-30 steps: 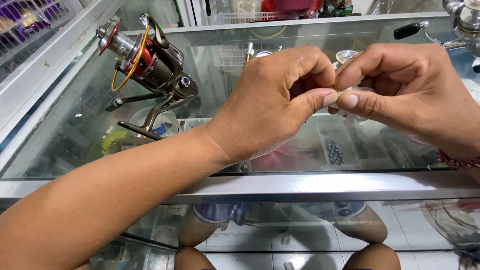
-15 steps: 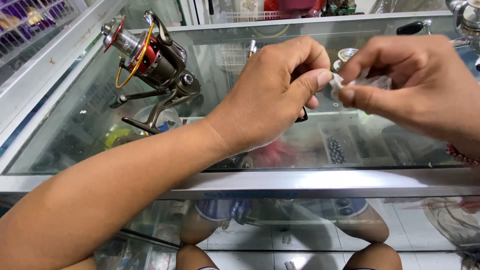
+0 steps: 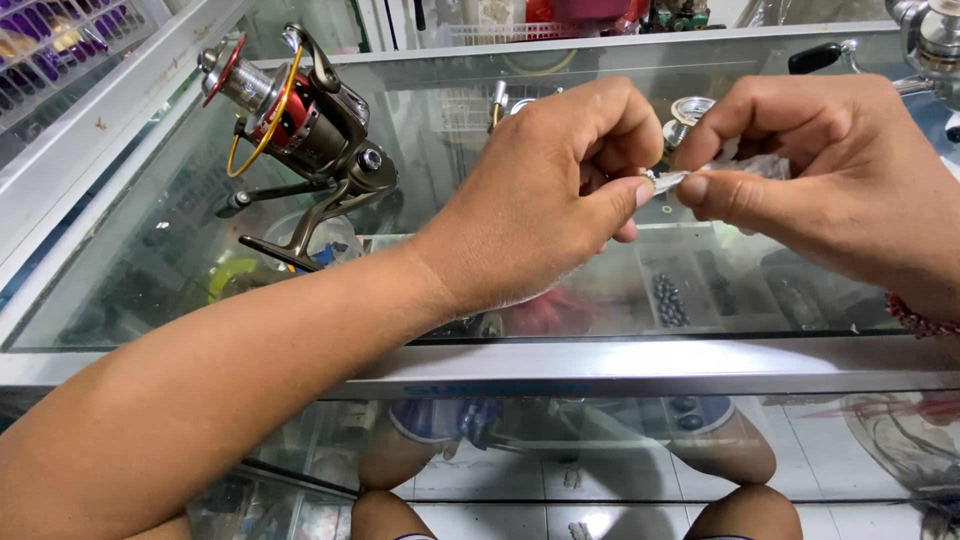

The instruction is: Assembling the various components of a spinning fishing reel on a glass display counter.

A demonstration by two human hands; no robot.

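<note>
Since the earlier frame, both hands have been drawn closer together. Left hand (image 3: 545, 190) fingers are pinched on a small metal part (image 3: 662, 180), right hand (image 3: 800, 160) fingers on crumpled plastic (image 3: 750, 165), above the glass counter (image 3: 150, 270), right of the fishing reel (image 3: 295, 120).

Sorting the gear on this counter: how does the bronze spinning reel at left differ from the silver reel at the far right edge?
The bronze spinning reel is fully in view, with red and yellow trim; the silver reel is cut off by the frame. The bronze one lies tipped beside the left hand; the silver one sits behind the right hand. Both rest on the glass counter.
</note>
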